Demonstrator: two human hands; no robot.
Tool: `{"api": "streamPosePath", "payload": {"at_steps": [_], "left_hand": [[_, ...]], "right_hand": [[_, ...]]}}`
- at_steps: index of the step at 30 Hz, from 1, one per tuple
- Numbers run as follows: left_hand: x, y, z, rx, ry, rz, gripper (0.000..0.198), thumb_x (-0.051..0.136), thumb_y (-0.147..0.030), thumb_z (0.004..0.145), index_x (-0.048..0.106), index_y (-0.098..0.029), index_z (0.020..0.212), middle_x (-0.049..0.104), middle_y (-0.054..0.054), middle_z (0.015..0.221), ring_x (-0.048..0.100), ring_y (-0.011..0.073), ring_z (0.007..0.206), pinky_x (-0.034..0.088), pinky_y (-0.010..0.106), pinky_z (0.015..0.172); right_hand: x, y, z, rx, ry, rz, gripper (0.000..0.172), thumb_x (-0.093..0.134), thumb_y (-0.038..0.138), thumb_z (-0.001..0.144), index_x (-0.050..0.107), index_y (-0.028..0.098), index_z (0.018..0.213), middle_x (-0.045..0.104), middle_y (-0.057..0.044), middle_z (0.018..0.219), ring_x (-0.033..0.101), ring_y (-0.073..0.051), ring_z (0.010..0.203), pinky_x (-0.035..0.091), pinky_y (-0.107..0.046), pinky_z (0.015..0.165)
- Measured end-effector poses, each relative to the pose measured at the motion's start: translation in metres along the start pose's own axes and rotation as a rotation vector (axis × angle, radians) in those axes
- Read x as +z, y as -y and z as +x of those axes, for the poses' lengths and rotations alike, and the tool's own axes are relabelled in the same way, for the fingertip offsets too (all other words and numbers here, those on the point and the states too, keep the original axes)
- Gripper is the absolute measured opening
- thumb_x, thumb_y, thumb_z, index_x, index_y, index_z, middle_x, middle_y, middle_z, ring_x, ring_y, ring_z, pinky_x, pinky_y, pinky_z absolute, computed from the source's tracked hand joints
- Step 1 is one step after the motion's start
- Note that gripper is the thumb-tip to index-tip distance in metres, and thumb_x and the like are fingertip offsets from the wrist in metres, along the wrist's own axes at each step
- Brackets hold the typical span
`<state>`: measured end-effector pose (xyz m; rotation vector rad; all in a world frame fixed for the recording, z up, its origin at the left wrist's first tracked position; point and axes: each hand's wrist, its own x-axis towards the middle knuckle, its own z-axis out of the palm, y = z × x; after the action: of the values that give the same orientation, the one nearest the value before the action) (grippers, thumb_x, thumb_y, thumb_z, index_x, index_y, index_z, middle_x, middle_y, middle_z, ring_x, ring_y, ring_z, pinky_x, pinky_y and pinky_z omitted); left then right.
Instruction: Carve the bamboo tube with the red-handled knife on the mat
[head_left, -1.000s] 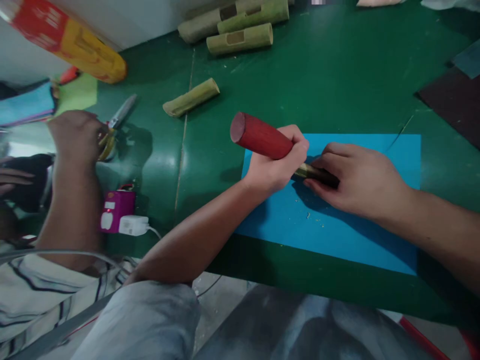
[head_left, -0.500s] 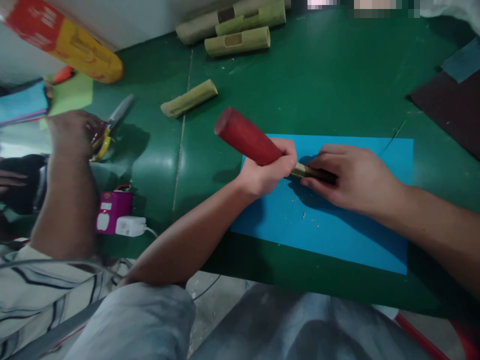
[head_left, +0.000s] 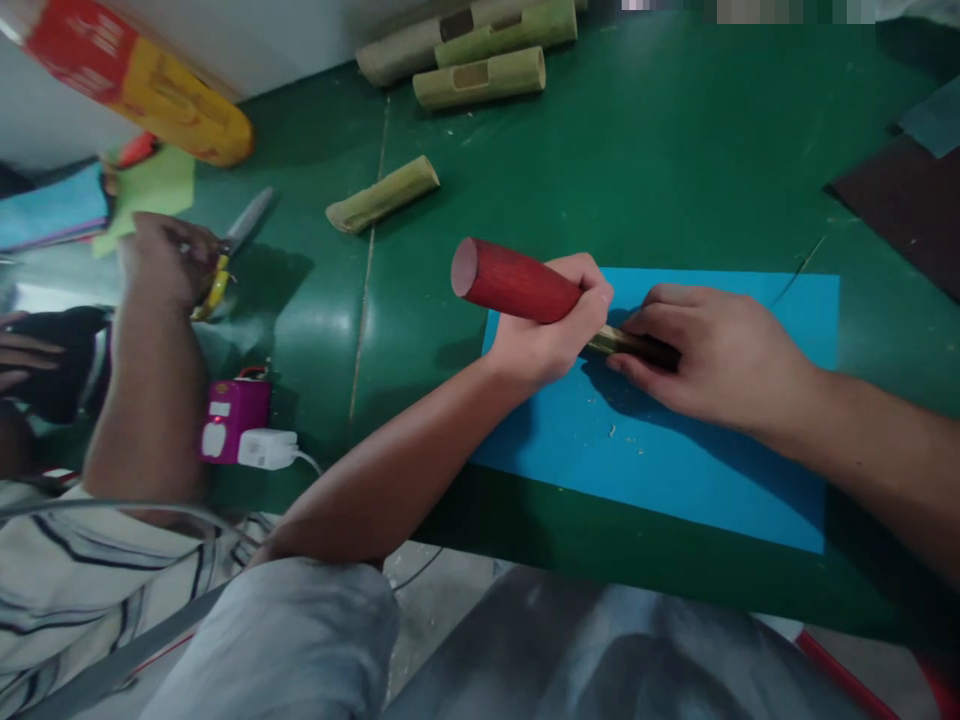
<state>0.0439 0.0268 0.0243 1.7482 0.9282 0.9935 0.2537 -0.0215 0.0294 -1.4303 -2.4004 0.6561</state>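
"Pointing which way, that red handle (head_left: 525,285)?"

"Flat butt between nine and ten o'clock, long axis sloping down between three and four, with the left hand (head_left: 555,330) wrapped tightly round its lower end."

"And the right hand (head_left: 712,350)?"

"Thumb and fingers clamp a slim greenish-brown piece (head_left: 615,341) above the blue sheet (head_left: 712,490), just toward three o'clock of the frame's centre. It runs roughly nine to three, right end dipping slightly."

"Textures?"

"The handle is a smooth, faintly grained cylinder, wood by its look. Pale, curly shavings (head_left: 612,431) dot the flat sheet at six o'clock from the piece. Bamboo tubes (head_left: 517,72) at twelve have rectangular notches."

"What's hard to see?"

"The left fist hides the tool's working end, so I can't tell whether it touches the piece. The right palm covers the piece's dark end. The rearmost tube is partly blocked."
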Motion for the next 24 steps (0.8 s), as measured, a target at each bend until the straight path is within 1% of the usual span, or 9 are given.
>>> {"api": "streamPosePath", "payload": {"at_steps": [5, 10, 12, 15, 17, 20, 21, 22, 24], "left_hand": [[-0.001, 0.003, -0.001, 0.015, 0.013, 0.051, 0.031, 0.064, -0.033, 0.095, 0.055, -0.025, 0.067, 0.058, 0.000, 0.068, 0.055, 0.0155, 0.067, 0.050, 0.034, 0.067], [-0.005, 0.000, 0.000, 0.091, 0.064, 0.067, 0.027, 0.062, -0.029, 0.093, 0.058, -0.024, 0.068, 0.060, -0.001, 0.070, 0.057, 0.0143, 0.067, 0.047, 0.034, 0.067], [-0.008, -0.001, 0.001, 0.066, 0.086, 0.029, 0.025, 0.062, -0.027, 0.091, 0.058, -0.024, 0.066, 0.058, -0.001, 0.068, 0.054, 0.0135, 0.064, 0.046, 0.033, 0.066], [-0.008, -0.002, 0.002, 0.014, 0.133, -0.101, 0.029, 0.064, -0.028, 0.084, 0.052, -0.024, 0.057, 0.051, -0.002, 0.057, 0.044, 0.0123, 0.055, 0.039, 0.032, 0.057], [-0.007, -0.001, 0.002, -0.007, 0.106, -0.146, 0.031, 0.067, -0.030, 0.082, 0.051, -0.025, 0.056, 0.049, -0.002, 0.055, 0.043, 0.0124, 0.054, 0.038, 0.032, 0.055], [-0.002, -0.001, 0.000, -0.089, -0.036, -0.113, 0.032, 0.067, -0.031, 0.088, 0.053, -0.025, 0.060, 0.051, 0.000, 0.061, 0.053, 0.0146, 0.062, 0.049, 0.033, 0.063], [-0.001, 0.000, 0.000, -0.117, -0.065, -0.098, 0.032, 0.067, -0.032, 0.090, 0.054, -0.025, 0.061, 0.051, 0.000, 0.063, 0.056, 0.0154, 0.064, 0.052, 0.033, 0.066], [0.000, 0.000, 0.000, -0.134, -0.076, -0.086, 0.033, 0.068, -0.033, 0.092, 0.055, -0.025, 0.063, 0.051, 0.000, 0.064, 0.058, 0.0160, 0.066, 0.055, 0.033, 0.068], [0.002, 0.001, -0.001, -0.128, -0.055, -0.073, 0.032, 0.069, -0.034, 0.094, 0.056, -0.025, 0.066, 0.050, -0.001, 0.064, 0.059, 0.0161, 0.067, 0.057, 0.033, 0.071]], "right_hand": [[-0.001, -0.004, 0.000, -0.029, 0.006, 0.035, 0.029, 0.064, 0.043, 0.109, 0.081, 0.021, 0.099, 0.074, -0.011, 0.094, 0.069, -0.026, 0.084, 0.043, -0.038, 0.072], [-0.003, -0.006, 0.001, -0.052, 0.024, 0.072, 0.030, 0.065, 0.043, 0.109, 0.082, 0.020, 0.100, 0.075, -0.012, 0.097, 0.070, -0.027, 0.084, 0.043, -0.038, 0.072], [-0.003, -0.006, 0.002, -0.045, 0.024, 0.085, 0.029, 0.067, 0.042, 0.108, 0.083, 0.020, 0.099, 0.076, -0.012, 0.098, 0.070, -0.026, 0.085, 0.043, -0.038, 0.073], [-0.004, -0.005, 0.002, -0.029, 0.017, 0.090, 0.029, 0.067, 0.043, 0.108, 0.083, 0.022, 0.097, 0.077, -0.010, 0.095, 0.069, -0.025, 0.082, 0.042, -0.038, 0.072], [-0.005, -0.005, 0.003, -0.022, 0.018, 0.084, 0.030, 0.066, 0.043, 0.108, 0.083, 0.022, 0.097, 0.077, -0.010, 0.094, 0.068, -0.025, 0.081, 0.043, -0.038, 0.072], [-0.005, -0.004, 0.003, -0.016, 0.013, 0.067, 0.028, 0.065, 0.042, 0.107, 0.083, 0.022, 0.097, 0.079, -0.011, 0.097, 0.069, -0.026, 0.082, 0.044, -0.038, 0.072], [-0.005, -0.005, 0.003, -0.014, 0.012, 0.061, 0.027, 0.066, 0.042, 0.107, 0.083, 0.023, 0.097, 0.079, -0.011, 0.098, 0.069, -0.026, 0.083, 0.044, -0.038, 0.072], [-0.006, -0.005, 0.002, -0.010, 0.012, 0.057, 0.027, 0.066, 0.042, 0.106, 0.083, 0.023, 0.098, 0.080, -0.010, 0.098, 0.070, -0.026, 0.082, 0.044, -0.038, 0.072], [-0.006, -0.004, 0.003, 0.001, 0.015, 0.051, 0.026, 0.068, 0.043, 0.106, 0.083, 0.023, 0.099, 0.079, -0.010, 0.097, 0.069, -0.026, 0.081, 0.044, -0.038, 0.071]]}}
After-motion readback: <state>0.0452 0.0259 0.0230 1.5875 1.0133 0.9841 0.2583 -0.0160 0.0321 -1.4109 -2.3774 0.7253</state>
